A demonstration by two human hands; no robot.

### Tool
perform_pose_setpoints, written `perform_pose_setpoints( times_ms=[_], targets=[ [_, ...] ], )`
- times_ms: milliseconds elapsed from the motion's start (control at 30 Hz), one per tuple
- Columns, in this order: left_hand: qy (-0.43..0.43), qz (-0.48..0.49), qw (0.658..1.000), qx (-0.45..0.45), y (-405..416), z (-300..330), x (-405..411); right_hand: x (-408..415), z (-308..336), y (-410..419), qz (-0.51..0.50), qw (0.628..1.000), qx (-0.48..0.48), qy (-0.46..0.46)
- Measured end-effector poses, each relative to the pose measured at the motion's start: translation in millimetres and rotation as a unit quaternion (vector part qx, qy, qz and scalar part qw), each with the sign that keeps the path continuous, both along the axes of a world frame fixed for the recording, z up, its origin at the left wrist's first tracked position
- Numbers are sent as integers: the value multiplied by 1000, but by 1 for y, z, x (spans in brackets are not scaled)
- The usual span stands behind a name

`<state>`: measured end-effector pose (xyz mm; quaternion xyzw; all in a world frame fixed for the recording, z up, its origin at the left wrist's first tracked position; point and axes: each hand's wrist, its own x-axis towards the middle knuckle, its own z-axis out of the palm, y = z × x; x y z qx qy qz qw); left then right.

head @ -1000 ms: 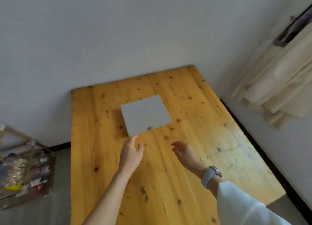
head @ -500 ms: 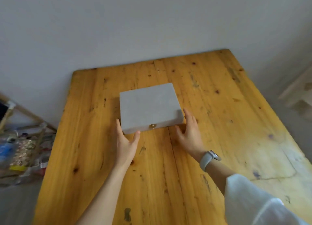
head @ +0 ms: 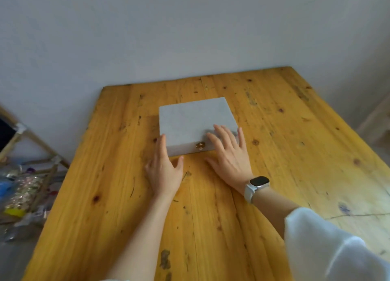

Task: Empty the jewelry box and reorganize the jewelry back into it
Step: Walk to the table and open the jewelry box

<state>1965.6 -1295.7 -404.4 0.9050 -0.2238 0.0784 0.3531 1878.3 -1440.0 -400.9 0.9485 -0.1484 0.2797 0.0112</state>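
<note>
— Flat square pale-grey jewelry box [head: 195,124] with small brass clasp [head: 200,145]: lid down, clasp fastened, sitting mid-way across the yellow knotty wooden tabletop [head: 295,145].

— And the grip?

— Left hand [head: 163,171] flat against the box's near-left corner, fingers straight, holding nothing. Right hand [head: 229,154] spread over the lid's near-right part, likewise holding nothing.

— Progress?

— Barely begun, by the look of it: nothing out yet. Opening, emptying, reorganizing all left.
</note>
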Motion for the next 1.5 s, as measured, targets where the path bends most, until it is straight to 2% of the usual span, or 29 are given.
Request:
perform_pose_setpoints(
  times_ms=[67,300,533,667,867,933,967,1067,1200,1267,1500],
  targets=[
    [-7,5,1000,-2,0,-1,1,11,1,2,24,999,-37,4],
    [-19,9,1000,7,1,-2,0,26,2,-8,-8,985,-169,-13],
    [-15,7,1000,5,0,-1,-1,30,10,-13,41,977,-211,-14],
    [7,17,1000,-22,0,2,-4,27,19,-18,83,977,-198,1],
    [71,20,994,-84,3,7,-9,17,29,-29,135,982,-117,59],
    [99,17,990,-94,3,9,-9,9,24,-35,83,993,-22,81],
    [116,15,988,-105,3,9,-8,4,22,-39,43,994,60,77],
    [152,20,979,-132,5,4,-2,-6,25,-34,-16,952,307,9],
    [177,2,972,-154,6,7,-1,-4,32,-19,-52,871,484,-66],
    [211,-12,960,-186,7,10,-2,-8,32,-16,-65,847,521,-80],
    [232,-6,947,-223,37,16,-52,-56,21,4,-41,847,520,-101]
  ],
)
